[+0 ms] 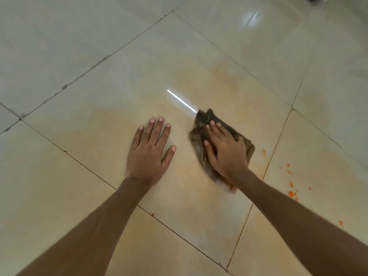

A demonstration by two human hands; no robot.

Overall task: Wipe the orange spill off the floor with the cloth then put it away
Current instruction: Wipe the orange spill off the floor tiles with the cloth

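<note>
**Hands on the tiled floor, cloth under the right**

Right hand [225, 148] presses flat on a dark brown cloth [201, 124], fingers spread over it rather than gripping. Left hand [150, 152] lies open, palm down, on the bare tile [119, 96] just beside it, holding nothing. A faint orange film [95, 132] tints that tile. Bright orange droplets [291, 194] dot the neighbouring tile past the grout line [272, 156], right of the cloth.
</note>
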